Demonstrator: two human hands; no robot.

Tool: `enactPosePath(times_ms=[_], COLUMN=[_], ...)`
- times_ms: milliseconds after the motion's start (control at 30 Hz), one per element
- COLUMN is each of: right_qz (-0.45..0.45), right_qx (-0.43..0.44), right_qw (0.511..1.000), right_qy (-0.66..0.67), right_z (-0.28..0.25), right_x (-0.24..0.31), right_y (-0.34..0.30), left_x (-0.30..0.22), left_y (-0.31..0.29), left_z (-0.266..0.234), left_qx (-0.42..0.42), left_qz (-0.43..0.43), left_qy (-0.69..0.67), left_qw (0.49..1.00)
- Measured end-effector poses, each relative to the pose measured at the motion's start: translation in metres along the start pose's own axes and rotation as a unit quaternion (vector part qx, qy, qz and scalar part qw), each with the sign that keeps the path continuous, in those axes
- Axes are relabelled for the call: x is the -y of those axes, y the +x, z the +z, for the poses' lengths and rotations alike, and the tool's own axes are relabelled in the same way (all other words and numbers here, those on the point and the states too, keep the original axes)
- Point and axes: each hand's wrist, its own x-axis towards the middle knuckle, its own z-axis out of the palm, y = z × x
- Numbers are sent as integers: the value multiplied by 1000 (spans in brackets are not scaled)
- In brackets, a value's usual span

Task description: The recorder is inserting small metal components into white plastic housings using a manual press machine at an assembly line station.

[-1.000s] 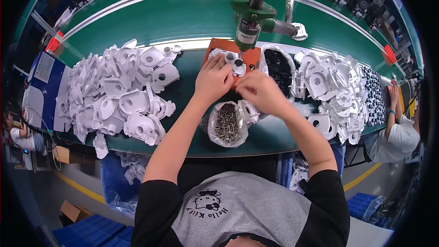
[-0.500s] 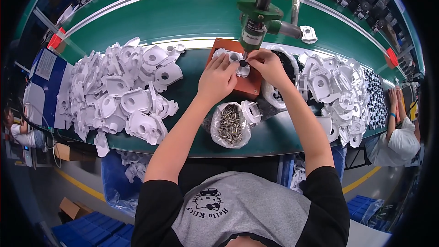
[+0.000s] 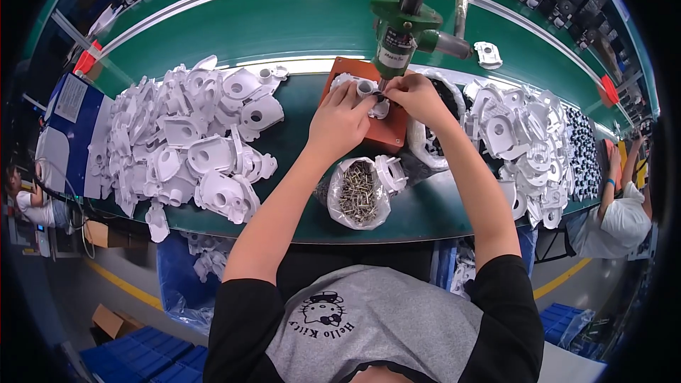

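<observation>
A white plastic housing (image 3: pixel 365 88) with a round tube lies on an orange block (image 3: pixel 386 132) beneath a green press head (image 3: pixel 394 50). My left hand (image 3: pixel 339 120) closes on it from the left, thumb against its near side. A small black part (image 3: pixel 379 96) sits beside the tube, partly covered by my fingers. My right hand (image 3: pixel 420 101) pinches right by the black part, from the right; what is between its fingertips is hidden. Near the block stands a clear bag of metal pins (image 3: pixel 357 195), with a white piece (image 3: pixel 389 171) at its edge.
White housings lie heaped at left (image 3: pixel 188 145) and right (image 3: pixel 521 138). A bag of black parts (image 3: pixel 429 143) stands right of the block, and rows of black parts (image 3: pixel 582 152) lie farther right. One white housing (image 3: pixel 488 55) lies beyond the press. A co-worker (image 3: pixel 613 220) sits at the far right.
My right fingertips have come slightly closer to the tube and cover more of the black part. My left hand has barely moved. The co-worker's hands at the right have moved apart.
</observation>
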Motion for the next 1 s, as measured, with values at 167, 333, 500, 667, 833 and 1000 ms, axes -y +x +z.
enactPosePath(times_ms=[167,333,500,667,833,1000], right_qz=[28,52,108,95,75,89], right_qx=[21,44,67,83,71,98], right_qw=[999,997,989,991,989,987], right_qy=[1,17,82,42,107,90], right_z=[-4,-5,-3,-5,-2,-4], right_x=[-1,-1,10,10,11,5], right_y=[4,6,7,9,7,11], left_x=[-2,-3,-2,-4,-5,-7], left_y=[1,3,1,2,4,5], left_z=[-2,-3,-2,-2,-6,-6], left_qx=[4,10,12,13,30,26], left_qz=[-6,-8,-9,-13,-41,-42], left_qy=[7,15,14,13,-2,0], left_qw=[1000,1000,1000,1000,999,999])
